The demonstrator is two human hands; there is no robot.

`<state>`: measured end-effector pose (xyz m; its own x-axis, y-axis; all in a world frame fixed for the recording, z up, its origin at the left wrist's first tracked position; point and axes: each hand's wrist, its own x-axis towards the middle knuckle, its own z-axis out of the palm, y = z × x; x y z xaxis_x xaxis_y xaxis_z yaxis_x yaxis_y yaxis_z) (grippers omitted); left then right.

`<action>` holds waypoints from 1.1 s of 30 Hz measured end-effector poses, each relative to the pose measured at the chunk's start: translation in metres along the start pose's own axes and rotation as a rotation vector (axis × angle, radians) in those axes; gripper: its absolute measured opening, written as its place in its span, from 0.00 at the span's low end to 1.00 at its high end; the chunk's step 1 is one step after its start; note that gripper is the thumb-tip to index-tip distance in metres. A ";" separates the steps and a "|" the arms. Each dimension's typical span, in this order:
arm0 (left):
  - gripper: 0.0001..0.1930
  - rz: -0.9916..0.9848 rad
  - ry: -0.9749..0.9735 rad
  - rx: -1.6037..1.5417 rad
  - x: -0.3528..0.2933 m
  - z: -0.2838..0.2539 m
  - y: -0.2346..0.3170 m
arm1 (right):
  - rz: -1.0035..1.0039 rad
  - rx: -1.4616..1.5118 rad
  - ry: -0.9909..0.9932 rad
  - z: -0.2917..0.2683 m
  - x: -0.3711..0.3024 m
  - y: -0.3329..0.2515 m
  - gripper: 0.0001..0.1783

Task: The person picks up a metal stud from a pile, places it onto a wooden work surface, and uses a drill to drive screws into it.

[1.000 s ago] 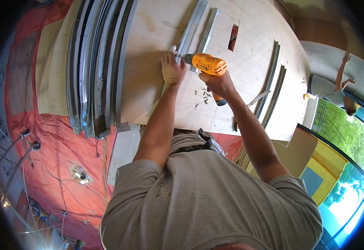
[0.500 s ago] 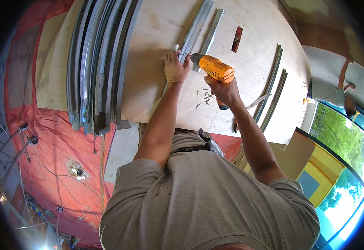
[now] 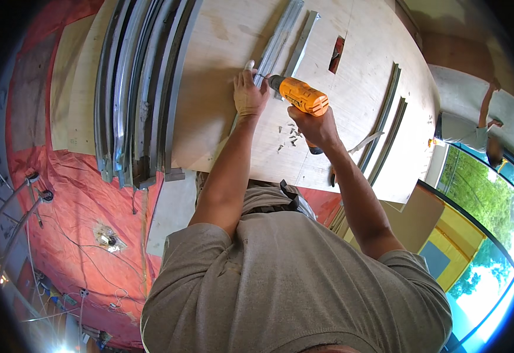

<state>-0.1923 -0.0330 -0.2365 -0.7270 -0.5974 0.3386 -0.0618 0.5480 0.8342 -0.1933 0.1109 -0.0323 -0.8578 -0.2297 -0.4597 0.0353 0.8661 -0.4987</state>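
Observation:
My right hand [image 3: 317, 126] is closed around the grip of an orange cordless drill [image 3: 303, 96]. The drill's dark chuck points left, its tip close to my left fingers. My left hand [image 3: 250, 97] grips the near end of a long silver metal channel [image 3: 281, 36] lying on a pale plywood board [image 3: 221, 35]. One left fingertip looks white, as if wrapped. Just right of that channel lies a shorter metal channel [image 3: 304, 42]. Small dark pieces, perhaps screws [image 3: 293, 135], are scattered on the board below the drill. My fingers partly hide the drill's contact point.
Several long metal channels [image 3: 145, 94] are stacked along the board's left side. Two dark channels [image 3: 386, 112] and a thin pale strip [image 3: 367, 141] lie to the right. A rectangular cutout [image 3: 336, 55] pierces the board. Red sheeting [image 3: 86, 217] with cables covers the left floor. Another person [image 3: 474, 132] is at far right.
The drill and my right hand have shifted very slightly left, toward my left hand. My left hand stays almost in place on the channel.

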 end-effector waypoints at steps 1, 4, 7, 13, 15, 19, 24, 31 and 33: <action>0.30 0.002 0.008 0.002 0.000 0.000 0.000 | -0.005 0.005 -0.004 0.000 0.000 0.001 0.22; 0.29 -0.009 0.004 0.000 0.001 0.001 -0.001 | -0.002 0.022 -0.012 -0.001 -0.001 -0.001 0.22; 0.29 -0.030 -0.014 -0.010 0.000 0.000 0.000 | -0.002 0.034 -0.011 0.001 -0.001 -0.001 0.22; 0.31 -0.015 -0.031 -0.007 -0.003 0.001 -0.004 | -0.007 0.017 0.007 0.002 0.003 -0.003 0.21; 0.33 -0.023 -0.066 0.014 -0.003 0.001 -0.004 | 0.000 0.005 0.026 0.003 0.000 -0.015 0.21; 0.33 -0.010 -0.047 0.002 -0.002 -0.004 -0.001 | 0.061 -0.170 0.025 -0.003 -0.011 -0.044 0.21; 0.33 -0.057 -0.037 -0.030 -0.002 -0.002 0.002 | 0.142 -0.147 -0.016 -0.002 -0.010 -0.034 0.22; 0.35 -0.033 -0.037 -0.028 -0.001 -0.001 -0.003 | 0.052 -0.131 0.000 0.002 -0.011 -0.022 0.26; 0.35 -0.029 -0.038 -0.022 0.000 -0.002 0.000 | 0.063 -0.130 -0.008 0.004 -0.010 -0.013 0.27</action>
<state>-0.1907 -0.0342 -0.2358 -0.7504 -0.5903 0.2976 -0.0686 0.5173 0.8531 -0.1837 0.0999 -0.0240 -0.8521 -0.1760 -0.4929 0.0218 0.9290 -0.3695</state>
